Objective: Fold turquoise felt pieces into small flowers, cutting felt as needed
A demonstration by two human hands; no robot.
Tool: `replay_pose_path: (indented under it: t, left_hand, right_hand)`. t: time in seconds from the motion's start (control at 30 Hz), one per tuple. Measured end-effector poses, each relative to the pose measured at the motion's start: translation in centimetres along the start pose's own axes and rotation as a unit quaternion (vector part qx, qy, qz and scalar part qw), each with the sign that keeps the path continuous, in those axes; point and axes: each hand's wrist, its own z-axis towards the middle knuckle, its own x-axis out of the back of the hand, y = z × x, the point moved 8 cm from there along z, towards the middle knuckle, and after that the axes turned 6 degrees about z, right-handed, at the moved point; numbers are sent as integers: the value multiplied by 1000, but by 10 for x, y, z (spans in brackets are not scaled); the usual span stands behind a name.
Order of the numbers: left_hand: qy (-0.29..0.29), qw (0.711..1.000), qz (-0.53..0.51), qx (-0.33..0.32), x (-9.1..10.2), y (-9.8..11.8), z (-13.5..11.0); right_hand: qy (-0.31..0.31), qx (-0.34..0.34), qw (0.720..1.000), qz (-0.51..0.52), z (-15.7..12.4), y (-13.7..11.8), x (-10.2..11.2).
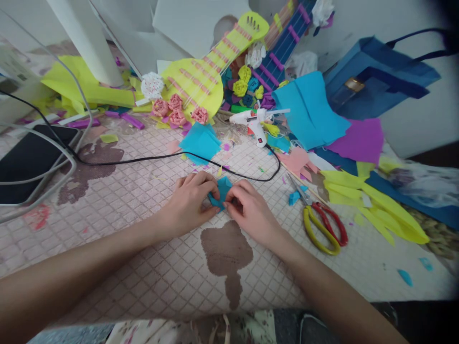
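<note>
Between my two hands, above the quilted table cover, is a small piece of blue crepe paper (pixel 224 187). My left hand (pixel 193 198) pinches its left side with thumb and fingers. On the opposite side, my right hand (pixel 247 205) grips the lower right edge between thumb and forefinger. The paper looks folded, though my fingertips hide parts of it. Just beyond my hands lies a stack of blue paper squares (pixel 201 142). Scissors (pixel 319 220) with one yellow and one red handle rest to the right of my right hand, beside a blue scrap (pixel 297 196).
A white glue gun (pixel 254 122) lies behind, its black cord (pixel 154 159) crossing the table. Yellow (pixel 195 86) and blue (pixel 283 50) paper guitars with paper roses stand at the back. A tablet (pixel 32 157) is left; crepe sheets (pixel 308 110) and a blue bag (pixel 376 76) are right.
</note>
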Motion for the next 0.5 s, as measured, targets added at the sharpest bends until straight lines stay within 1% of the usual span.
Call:
replay_pose_path:
  t: [0.1, 0.3, 0.5]
  left_hand:
    - [0, 1000, -1, -2, 0, 0, 0]
    - [-20, 1000, -12, 7, 0, -1, 2]
    - [-10, 1000, -1, 10, 0, 2, 0]
  right_hand:
    - [8, -2, 1000, -12, 0, 1, -1]
    - [17, -2, 999, -30, 1, 2, -2]
    - [19, 3, 999, -39, 1, 1, -4]
